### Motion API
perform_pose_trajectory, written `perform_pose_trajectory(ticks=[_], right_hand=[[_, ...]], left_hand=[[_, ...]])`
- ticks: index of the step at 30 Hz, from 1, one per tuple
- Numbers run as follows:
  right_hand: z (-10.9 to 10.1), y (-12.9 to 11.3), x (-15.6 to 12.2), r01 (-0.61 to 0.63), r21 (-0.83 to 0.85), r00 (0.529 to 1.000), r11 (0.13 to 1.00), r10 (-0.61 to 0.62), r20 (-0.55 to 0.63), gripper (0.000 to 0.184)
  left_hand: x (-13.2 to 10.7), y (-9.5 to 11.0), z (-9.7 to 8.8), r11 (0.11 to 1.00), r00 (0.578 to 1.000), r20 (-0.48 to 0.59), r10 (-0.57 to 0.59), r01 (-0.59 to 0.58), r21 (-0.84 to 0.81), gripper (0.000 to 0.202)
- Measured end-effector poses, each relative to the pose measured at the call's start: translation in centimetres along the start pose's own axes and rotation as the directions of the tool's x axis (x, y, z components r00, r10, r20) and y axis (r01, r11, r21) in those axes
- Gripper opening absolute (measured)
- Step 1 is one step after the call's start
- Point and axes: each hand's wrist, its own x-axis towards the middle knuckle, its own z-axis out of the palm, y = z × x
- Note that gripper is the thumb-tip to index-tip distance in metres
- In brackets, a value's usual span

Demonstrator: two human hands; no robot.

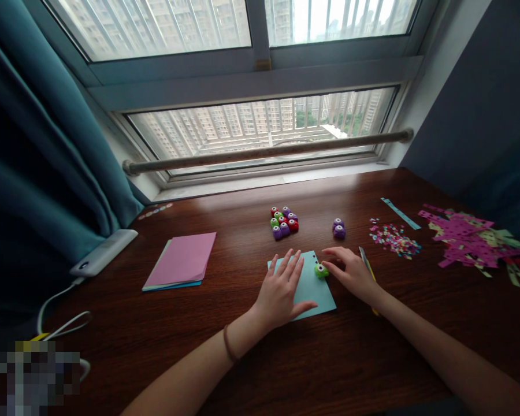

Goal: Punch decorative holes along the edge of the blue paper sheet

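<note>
A light blue paper sheet (314, 292) lies on the dark wooden table (251, 346), with small holes along its top edge. My left hand (281, 287) rests flat on the sheet's left part, fingers spread and open. A small green hole punch (321, 270) sits on the sheet's right edge. My right hand (350, 270) reaches in from the right, and its fingertips pinch that green punch.
Several small red, green and purple punches (283, 222) cluster behind the sheet, and two purple ones (338, 229) stand to their right. A pink and blue paper stack (182, 267) lies left. Confetti (394, 238), punched pink scraps (472, 238), a power bank (104, 252) and a curtain (39, 144) surround.
</note>
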Motion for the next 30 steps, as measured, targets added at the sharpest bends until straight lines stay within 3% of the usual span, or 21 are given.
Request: perform_pose_trajectory(ticks=[6,10,20,30], right_hand=[[1.7,1.4,1.2,-0.102,0.073,0.994,0.992,0.104,-0.029,0.043],[2.6,2.0,1.6,-0.115,0.004,0.993,0.993,0.115,-0.025,0.045],[3.5,2.9,1.3,-0.110,-0.092,0.994,0.990,0.106,-0.039,0.042],[3.4,2.2,1.4,-0.121,-0.150,0.993,0.981,0.118,-0.031,0.045]], left_hand=[[0.7,0.8,-1.3,0.998,0.997,-0.045,0.060,-0.060,0.007,0.083],[1.6,1.2,-2.1,0.997,0.997,-0.032,0.077,-0.077,-0.014,0.079],[2.8,2.6,0.3,0.990,0.992,0.028,0.125,-0.122,-0.073,0.075],[3.2,2.5,0.2,0.983,0.990,0.004,0.143,-0.142,-0.116,0.065]])
